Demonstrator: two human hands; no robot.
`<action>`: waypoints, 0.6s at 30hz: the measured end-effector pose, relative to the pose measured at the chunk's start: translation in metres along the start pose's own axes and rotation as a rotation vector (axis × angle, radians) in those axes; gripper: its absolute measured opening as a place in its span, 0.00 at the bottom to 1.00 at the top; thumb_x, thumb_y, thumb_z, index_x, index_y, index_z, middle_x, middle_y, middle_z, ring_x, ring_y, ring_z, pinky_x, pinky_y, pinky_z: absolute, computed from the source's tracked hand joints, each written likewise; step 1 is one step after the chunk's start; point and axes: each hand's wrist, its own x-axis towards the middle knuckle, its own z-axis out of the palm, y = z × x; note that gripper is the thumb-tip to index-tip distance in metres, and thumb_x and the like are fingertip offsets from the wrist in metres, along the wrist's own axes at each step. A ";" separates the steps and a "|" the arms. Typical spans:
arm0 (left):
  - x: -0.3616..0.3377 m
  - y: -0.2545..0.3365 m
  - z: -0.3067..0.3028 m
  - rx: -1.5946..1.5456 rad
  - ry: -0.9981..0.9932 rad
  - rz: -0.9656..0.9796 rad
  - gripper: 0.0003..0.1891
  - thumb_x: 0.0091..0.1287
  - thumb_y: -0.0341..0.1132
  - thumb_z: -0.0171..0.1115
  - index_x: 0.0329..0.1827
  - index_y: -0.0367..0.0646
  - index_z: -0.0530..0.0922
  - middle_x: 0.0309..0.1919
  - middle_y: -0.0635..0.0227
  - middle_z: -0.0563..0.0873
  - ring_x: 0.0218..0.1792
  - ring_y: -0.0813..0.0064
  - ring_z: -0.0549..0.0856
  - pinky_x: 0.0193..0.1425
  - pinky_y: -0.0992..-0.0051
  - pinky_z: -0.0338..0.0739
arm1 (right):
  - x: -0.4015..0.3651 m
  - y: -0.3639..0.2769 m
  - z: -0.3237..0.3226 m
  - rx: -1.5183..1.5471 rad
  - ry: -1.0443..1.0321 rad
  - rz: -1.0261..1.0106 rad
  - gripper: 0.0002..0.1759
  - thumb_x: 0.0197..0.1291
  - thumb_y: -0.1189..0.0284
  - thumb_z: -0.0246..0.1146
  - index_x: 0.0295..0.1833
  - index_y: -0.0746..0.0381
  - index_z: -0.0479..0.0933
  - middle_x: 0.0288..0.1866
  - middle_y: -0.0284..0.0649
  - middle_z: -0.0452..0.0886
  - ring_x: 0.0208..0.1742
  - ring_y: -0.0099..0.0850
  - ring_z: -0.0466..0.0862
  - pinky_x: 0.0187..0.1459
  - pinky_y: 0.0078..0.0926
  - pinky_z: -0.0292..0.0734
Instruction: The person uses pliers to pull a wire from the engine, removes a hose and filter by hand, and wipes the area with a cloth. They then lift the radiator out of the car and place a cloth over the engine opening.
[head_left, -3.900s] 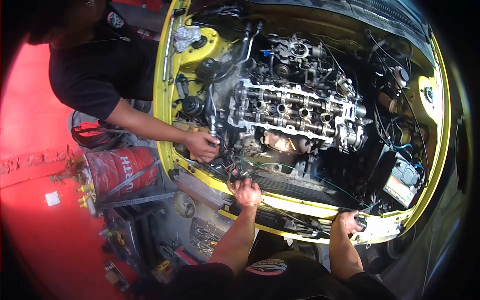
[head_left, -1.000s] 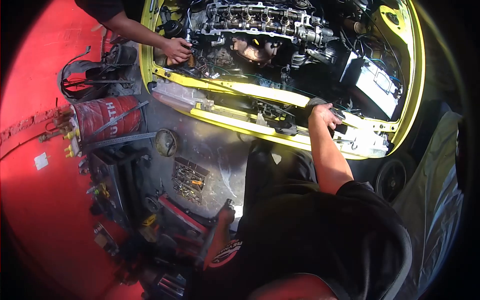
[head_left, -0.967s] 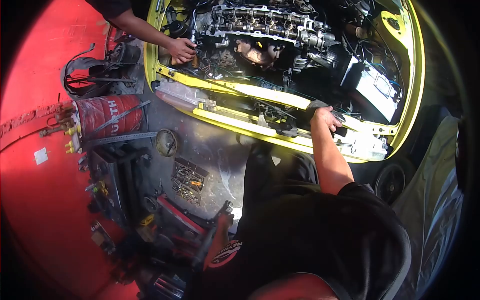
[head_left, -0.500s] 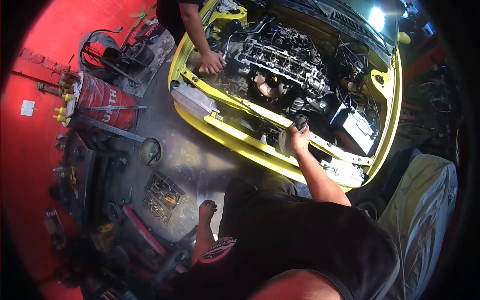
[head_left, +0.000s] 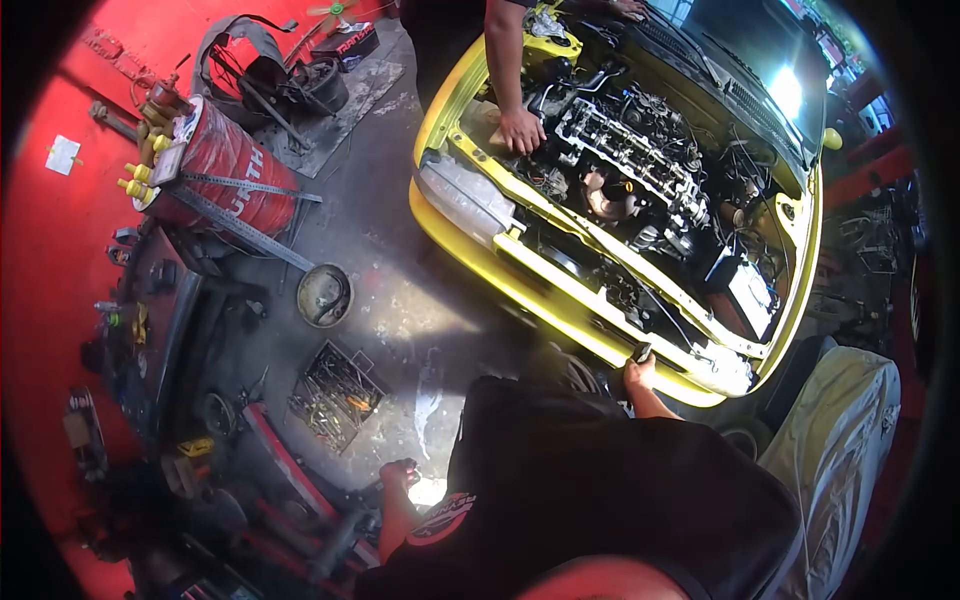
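My right hand (head_left: pixel 638 374) is closed round a small dark object (head_left: pixel 640 352), beside the front bumper (head_left: pixel 560 325) of a yellow car. Its kind is too small to make out. My left hand (head_left: pixel 398 473) hangs low on the left with curled fingers, over the floor near a tray of tools (head_left: pixel 338 397). Whether anything is inside those fingers is hidden. Under the raised hood, the engine (head_left: pixel 630 140) has its top uncovered, with the camshafts showing. A battery (head_left: pixel 745 290) sits at the bay's right front.
A co-worker's hand (head_left: pixel 522 130) rests at the bay's left edge, and another hand (head_left: pixel 630 8) is by the windshield. A red drum (head_left: pixel 235 185) and a round pan (head_left: pixel 325 296) stand left. A grey cover (head_left: pixel 835 450) drapes something on the right.
My right hand has drawn back from over the front crossmember to beside the bumper. The view has shifted, so the car appears farther right. My left hand appears lower, still curled.
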 end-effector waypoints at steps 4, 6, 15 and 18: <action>0.003 0.027 -0.011 -0.083 -0.052 -0.032 0.12 0.72 0.39 0.52 0.43 0.41 0.80 0.30 0.60 0.87 0.20 0.72 0.82 0.18 0.71 0.66 | -0.017 -0.022 0.012 -0.114 -0.049 -0.024 0.32 0.52 0.63 0.65 0.63 0.62 0.72 0.53 0.54 0.84 0.54 0.52 0.85 0.59 0.42 0.77; 0.010 0.051 -0.010 -0.218 -0.100 -0.037 0.07 0.68 0.34 0.52 0.36 0.42 0.77 0.28 0.59 0.86 0.18 0.71 0.80 0.15 0.73 0.66 | -0.018 -0.045 0.032 -0.198 -0.109 -0.027 0.35 0.52 0.59 0.66 0.65 0.62 0.72 0.55 0.56 0.84 0.57 0.52 0.84 0.60 0.42 0.77; 0.037 0.175 -0.071 -0.171 -0.186 0.081 0.15 0.68 0.39 0.54 0.52 0.42 0.77 0.38 0.61 0.87 0.33 0.67 0.84 0.38 0.64 0.77 | -0.038 -0.289 0.156 -0.193 -0.451 -0.271 0.42 0.57 0.49 0.67 0.67 0.69 0.71 0.60 0.60 0.81 0.64 0.50 0.80 0.66 0.39 0.73; 0.039 0.206 -0.121 -0.016 -0.107 0.131 0.14 0.71 0.39 0.53 0.55 0.45 0.73 0.43 0.59 0.87 0.34 0.65 0.85 0.32 0.68 0.74 | -0.063 -0.393 0.195 -0.239 -0.462 -0.359 0.42 0.56 0.50 0.66 0.68 0.70 0.70 0.61 0.62 0.80 0.67 0.51 0.78 0.68 0.41 0.71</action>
